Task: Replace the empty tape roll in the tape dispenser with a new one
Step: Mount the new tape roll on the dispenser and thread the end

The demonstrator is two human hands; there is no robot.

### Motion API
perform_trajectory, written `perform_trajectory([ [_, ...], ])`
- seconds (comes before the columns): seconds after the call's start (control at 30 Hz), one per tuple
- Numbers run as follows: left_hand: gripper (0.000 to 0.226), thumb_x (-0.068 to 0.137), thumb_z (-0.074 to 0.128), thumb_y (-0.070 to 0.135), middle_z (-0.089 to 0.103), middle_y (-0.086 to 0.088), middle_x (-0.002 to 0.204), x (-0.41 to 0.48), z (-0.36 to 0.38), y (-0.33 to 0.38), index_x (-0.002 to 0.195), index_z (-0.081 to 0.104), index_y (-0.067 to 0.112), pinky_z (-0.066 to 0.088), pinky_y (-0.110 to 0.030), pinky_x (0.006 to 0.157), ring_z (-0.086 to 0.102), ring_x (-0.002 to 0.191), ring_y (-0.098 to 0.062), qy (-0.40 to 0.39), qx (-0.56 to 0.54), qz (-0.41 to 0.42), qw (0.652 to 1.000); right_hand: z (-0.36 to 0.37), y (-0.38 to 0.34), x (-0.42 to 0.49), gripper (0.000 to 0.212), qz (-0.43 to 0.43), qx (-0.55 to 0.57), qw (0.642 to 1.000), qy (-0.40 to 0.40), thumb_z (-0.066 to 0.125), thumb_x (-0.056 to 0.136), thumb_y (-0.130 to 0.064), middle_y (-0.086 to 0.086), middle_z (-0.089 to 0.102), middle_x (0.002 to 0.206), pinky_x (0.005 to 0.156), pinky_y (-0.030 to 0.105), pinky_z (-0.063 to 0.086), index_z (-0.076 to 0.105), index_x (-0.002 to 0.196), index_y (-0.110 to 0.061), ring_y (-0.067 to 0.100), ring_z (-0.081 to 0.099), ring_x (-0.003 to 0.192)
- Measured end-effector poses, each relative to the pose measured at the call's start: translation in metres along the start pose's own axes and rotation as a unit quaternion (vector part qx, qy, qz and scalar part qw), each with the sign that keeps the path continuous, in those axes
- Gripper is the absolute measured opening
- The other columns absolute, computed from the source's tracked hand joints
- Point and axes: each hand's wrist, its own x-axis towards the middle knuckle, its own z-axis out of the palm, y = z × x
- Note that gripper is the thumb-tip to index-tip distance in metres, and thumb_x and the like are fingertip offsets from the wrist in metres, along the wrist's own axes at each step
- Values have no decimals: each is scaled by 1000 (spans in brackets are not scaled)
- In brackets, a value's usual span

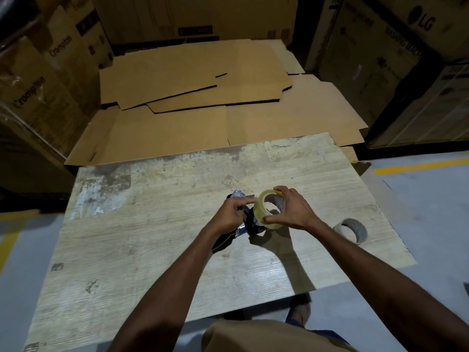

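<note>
My left hand [232, 215] grips the black and metal tape dispenser [247, 224], which stands on the worn wooden table [152, 237], its index finger stretched toward the roll. My right hand [293, 212] holds a new roll of clear yellowish tape [262, 208] by its rim, thumb below and fingers on top, right against the dispenser's hub side. The empty grey cardboard core [351, 231] lies on the table to the right of my right forearm, apart from both hands. Most of the dispenser is hidden behind my left hand and the roll.
Flattened cardboard sheets [215, 97] lie on the floor beyond the table's far edge. Stacked cartons stand at the left [45, 85] and right [393, 59]. Grey floor with yellow lines [418, 165] runs to the right; my foot [299, 313] shows under the table's near edge.
</note>
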Motion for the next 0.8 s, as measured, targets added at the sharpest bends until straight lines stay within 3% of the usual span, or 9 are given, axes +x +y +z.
perform_trajectory([
  [0.03, 68, 89, 42, -14, 60, 2, 147, 0, 0, 3, 135, 68, 28, 61, -45, 86, 69, 99, -20, 1, -4, 5, 1000, 0, 0, 0, 115, 5, 5, 1000, 6, 87, 57, -65, 14, 53, 139, 98, 39, 49, 38, 153, -24, 30, 52, 126],
  [0.1, 64, 88, 42, -17, 63, -3, 143, -1, -1, 8, 134, 70, 17, 59, -37, 95, 68, 114, -16, 27, -2, 6, 1000, -1, 1, 0, 114, 10, 10, 1000, 10, 88, 58, -64, 15, 54, 139, 98, 40, 50, 39, 152, -23, 30, 53, 125],
  [0.2, 53, 90, 47, -14, 66, -5, 129, -4, -8, 8, 127, 73, 13, 51, -26, 100, 62, 115, -14, 130, 17, -15, 991, -2, 2, 1, 116, 10, 5, 1000, 1, 89, 57, -64, 15, 53, 140, 98, 41, 51, 38, 153, -22, 30, 53, 126],
  [0.33, 39, 90, 58, -5, 69, 3, 114, -11, -19, -21, 118, 76, 15, 49, -34, 101, 57, 114, -11, 221, 49, -48, 973, 0, 3, 1, 118, 8, -8, 1000, -10, 91, 57, -62, 15, 51, 143, 99, 40, 49, 36, 154, -22, 30, 52, 128],
  [0.5, 21, 96, 66, 9, 66, 6, 103, -24, -15, -43, 115, 76, 11, 55, -45, 92, 61, 107, -19, 231, 44, -89, 968, 10, -3, 3, 118, -5, -20, 999, -29, 93, 57, -56, 14, 51, 143, 99, 39, 49, 35, 155, -23, 30, 52, 128],
  [0.8, 27, 104, 58, 37, 67, -1, 108, -30, -1, -37, 117, 72, 17, 54, -38, 88, 65, 100, -19, 217, 30, -132, 967, 21, -9, 9, 122, -18, -42, 998, -31, 95, 56, -54, 13, 49, 141, 98, 40, 50, 34, 157, -21, 31, 53, 125],
])
